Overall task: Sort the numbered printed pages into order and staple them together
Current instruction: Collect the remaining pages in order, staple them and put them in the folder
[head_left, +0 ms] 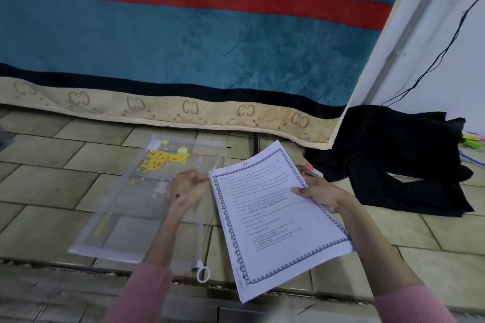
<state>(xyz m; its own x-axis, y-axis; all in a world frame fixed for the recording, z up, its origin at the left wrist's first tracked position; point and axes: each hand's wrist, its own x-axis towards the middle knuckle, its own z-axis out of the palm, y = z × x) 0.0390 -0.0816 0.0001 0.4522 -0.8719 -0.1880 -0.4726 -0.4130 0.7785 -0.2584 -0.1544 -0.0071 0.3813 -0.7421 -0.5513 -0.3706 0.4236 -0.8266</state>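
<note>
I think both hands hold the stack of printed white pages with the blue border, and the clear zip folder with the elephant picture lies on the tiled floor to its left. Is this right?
Nearly right. The head view shows a yellow giraffe, not an elephant, on the clear zip folder. The rest stands: the left hand and right hand hold the stack of printed white pages, and the folder lies on the tiled floor.

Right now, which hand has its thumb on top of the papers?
The right hand: its thumb lies on the top page of the papers. The left hand only pinches their left edge.
</note>
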